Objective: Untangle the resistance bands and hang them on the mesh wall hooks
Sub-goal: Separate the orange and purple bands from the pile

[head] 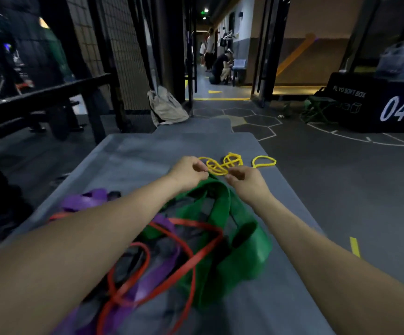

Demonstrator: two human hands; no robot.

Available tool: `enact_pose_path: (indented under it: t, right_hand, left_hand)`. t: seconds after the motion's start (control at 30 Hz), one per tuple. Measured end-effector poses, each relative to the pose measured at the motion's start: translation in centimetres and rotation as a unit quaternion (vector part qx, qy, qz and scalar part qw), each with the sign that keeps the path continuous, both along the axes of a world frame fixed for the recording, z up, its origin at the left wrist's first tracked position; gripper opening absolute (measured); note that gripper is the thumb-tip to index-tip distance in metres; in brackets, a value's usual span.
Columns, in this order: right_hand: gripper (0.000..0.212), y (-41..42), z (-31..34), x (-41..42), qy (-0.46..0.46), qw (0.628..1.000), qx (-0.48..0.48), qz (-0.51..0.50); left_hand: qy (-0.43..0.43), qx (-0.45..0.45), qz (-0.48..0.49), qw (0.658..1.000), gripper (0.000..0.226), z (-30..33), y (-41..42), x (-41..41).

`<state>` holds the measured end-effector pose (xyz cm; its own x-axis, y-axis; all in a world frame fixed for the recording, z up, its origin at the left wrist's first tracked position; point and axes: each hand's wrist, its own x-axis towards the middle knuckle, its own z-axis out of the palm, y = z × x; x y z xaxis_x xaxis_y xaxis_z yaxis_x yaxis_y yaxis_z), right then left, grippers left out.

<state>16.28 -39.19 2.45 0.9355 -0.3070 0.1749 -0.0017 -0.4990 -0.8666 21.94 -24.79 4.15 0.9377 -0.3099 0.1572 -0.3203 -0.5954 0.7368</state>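
Head view, nearest first: at 6 o'clock we see a tangle of bands on the grey mat [280,298]. A thin red band [197,256] loops over a purple band [85,201] and a wide green band [249,247], all overlapping; the purple one reaches out toward 9 o'clock under our left forearm. Both our arms stretch forward over this pile.

Toward 12 o'clock, our left hand [189,172] and right hand [244,178] meet at the thin yellow band [222,164], which lies twisted into several small loops on the mat. Each hand has its fingers curled and pinches a strand of it, left hand on the 9 o'clock side, right hand on the 3 o'clock side. One yellow loop lies free out at 1 o'clock.

Farther off, at 10 o'clock, a mesh wall [123,44] stands behind a black bench [44,97]. A beige bag [167,107] slumps at 12 o'clock. At 2 o'clock sits a black box [377,105] marked 04.
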Motion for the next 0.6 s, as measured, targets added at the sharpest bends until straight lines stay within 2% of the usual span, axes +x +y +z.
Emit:
enact_pose_path:
  t: [0.13, 0.37, 0.5, 0.6]
  right_hand:
    - [0.028, 4.8, -1.1, -4.3, 0.006, 1.000, -0.016, 0.017]
    - [0.020, 10.1, -4.4, -9.0, 0.018, 0.999, 0.040, -0.012]
    - [0.021, 11.3, -6.8, -10.8, 0.020, 0.999, -0.043, -0.015]
    - [0.035, 11.7, -7.0, -11.2, 0.019, 0.990, -0.125, -0.055]
  left_hand:
    - [-0.004, 0.014, 0.021, 1.000, 0.022, -0.8, 5.3, -5.7]
    - [-0.016, 0.033, 0.038, 0.999, 0.018, -4.2, 12.3, -12.5]
    - [-0.040, 0.061, 0.051, 0.996, 0.020, -6.5, 14.3, -14.4]
    - [-0.076, 0.037, 0.046, 0.995, 0.021, -7.9, 15.0, -15.4]
